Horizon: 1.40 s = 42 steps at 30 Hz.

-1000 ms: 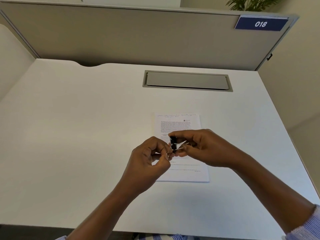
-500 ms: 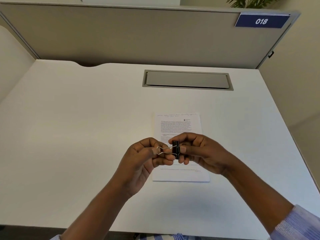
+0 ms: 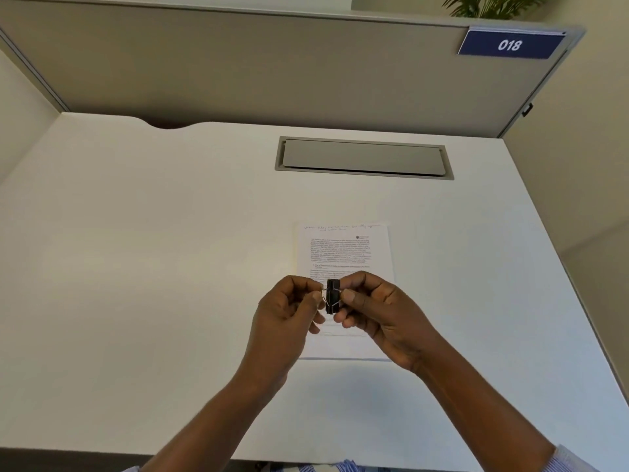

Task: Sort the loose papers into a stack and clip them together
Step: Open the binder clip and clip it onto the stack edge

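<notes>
Black binder clip [image 3: 332, 296] pinched between both your hands, above the paper stack [image 3: 343, 253].

Your left hand [image 3: 289, 315] nips one wire handle, your right hand [image 3: 377, 311] the other side; both cover the stack's near half. White desk [image 3: 170, 267] bare around; grey cable hatch [image 3: 363, 158] beyond, "018" sign [image 3: 509, 45] far right.

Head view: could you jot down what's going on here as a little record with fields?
setting: white desk in a cubicle
papers: one stack flat on the desk, printed side up
clip: black binder clip held above the stack, not on it
left hand: pinching a wire handle of the clip
right hand: gripping the clip's other side
sign: 018
task state: stacked, not yet clipped
</notes>
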Motion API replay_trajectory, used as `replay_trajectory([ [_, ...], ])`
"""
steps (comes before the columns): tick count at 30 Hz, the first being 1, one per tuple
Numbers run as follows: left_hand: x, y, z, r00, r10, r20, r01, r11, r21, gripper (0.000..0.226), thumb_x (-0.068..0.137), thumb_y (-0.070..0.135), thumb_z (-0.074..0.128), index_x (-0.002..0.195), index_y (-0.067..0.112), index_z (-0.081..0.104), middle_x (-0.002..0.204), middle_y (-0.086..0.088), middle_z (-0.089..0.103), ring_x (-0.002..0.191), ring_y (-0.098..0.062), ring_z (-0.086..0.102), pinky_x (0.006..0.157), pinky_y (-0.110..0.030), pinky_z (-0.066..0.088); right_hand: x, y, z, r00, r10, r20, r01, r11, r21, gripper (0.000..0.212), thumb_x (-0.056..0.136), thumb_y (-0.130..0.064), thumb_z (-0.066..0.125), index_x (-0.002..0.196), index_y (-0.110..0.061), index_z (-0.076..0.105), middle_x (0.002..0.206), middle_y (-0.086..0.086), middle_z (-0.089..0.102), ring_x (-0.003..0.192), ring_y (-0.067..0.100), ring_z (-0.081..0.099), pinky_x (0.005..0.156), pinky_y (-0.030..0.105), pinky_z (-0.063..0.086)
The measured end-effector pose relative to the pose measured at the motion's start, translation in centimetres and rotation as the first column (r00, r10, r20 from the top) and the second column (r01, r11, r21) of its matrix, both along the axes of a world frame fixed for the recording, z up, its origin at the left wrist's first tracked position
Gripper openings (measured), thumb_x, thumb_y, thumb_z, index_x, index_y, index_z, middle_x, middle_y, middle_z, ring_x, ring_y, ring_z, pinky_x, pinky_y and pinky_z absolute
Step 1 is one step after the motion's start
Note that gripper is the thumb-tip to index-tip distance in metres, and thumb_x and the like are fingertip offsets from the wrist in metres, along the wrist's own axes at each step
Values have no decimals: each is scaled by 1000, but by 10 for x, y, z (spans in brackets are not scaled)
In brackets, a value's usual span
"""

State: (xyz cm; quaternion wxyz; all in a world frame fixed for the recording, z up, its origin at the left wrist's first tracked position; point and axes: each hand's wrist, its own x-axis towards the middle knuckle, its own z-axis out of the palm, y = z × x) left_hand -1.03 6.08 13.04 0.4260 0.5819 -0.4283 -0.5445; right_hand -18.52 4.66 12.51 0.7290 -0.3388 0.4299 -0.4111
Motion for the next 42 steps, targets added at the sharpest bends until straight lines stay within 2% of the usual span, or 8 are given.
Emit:
replay_trajectory([
  [5,-6,9,1,991,-92,100,104,987,-122,14,100,21,60,106,24,72,88,8,77,79,-10,71,70,-18,55,2,2,0,951,-99,-291,42,979,-197,6,94,-4,65,100,-3,68,86,14,75,75,22,72,72,33,60],
  [11,-4,-4,-11,998,-49,50,54,991,-125,19,101,7,56,98,15,73,79,-3,76,73,-21,72,69,-21,55,1,-3,-9,809,-75,-583,-73,971,-226,34,86,-37,75,119,-40,65,111,-8,68,89,14,70,80,28,60],
  [16,-1,-16,-23,980,-196,20,197,977,-76,16,101,9,57,96,12,72,81,-7,75,75,-25,72,74,-34,60,-7,-8,-20,851,-30,-525,-58,987,-149,15,86,-31,77,100,-24,73,92,2,75,83,21,72,74,30,61],
  [19,-6,-35,-40,958,-226,177,239,970,-53,11,98,20,63,106,19,70,87,-1,75,77,-19,73,75,-35,61,-16,-14,-43,921,-105,-375,88,994,-63,17,92,-21,71,105,-11,70,91,11,75,82,25,72,75,32,59],
  [24,-10,-110,-92,641,-275,716,414,910,-22,50,88,34,73,130,11,59,121,-7,61,102,-24,65,90,-37,53,-35,-26,-88,933,-346,-98,359,914,191,28,93,-26,64,111,-4,67,93,16,73,84,27,71,76,33,58],
  [29,-14,-191,-110,218,-325,920,530,831,168,73,84,44,74,137,3,44,139,-15,45,126,-34,49,102,-45,46,-44,-34,-118,921,-364,-139,389,866,314,32,96,-24,64,115,2,67,92,18,75,78,26,74,68,30,62],
  [36,-16,-238,-114,6,-455,890,567,735,372,94,67,54,86,134,2,45,135,-12,43,124,-31,47,101,-43,47,-48,-37,-126,936,-332,-118,353,875,330,34,95,-24,66,114,4,67,97,24,75,86,30,74,80,35,62],
  [42,-23,-251,-118,4,-475,880,534,745,400,102,61,51,91,136,3,42,135,-13,45,125,-31,45,102,-44,45,-47,-37,-130,931,-335,-147,365,876,316,33,94,-24,67,111,4,67,102,26,75,88,32,74,86,40,61],
])
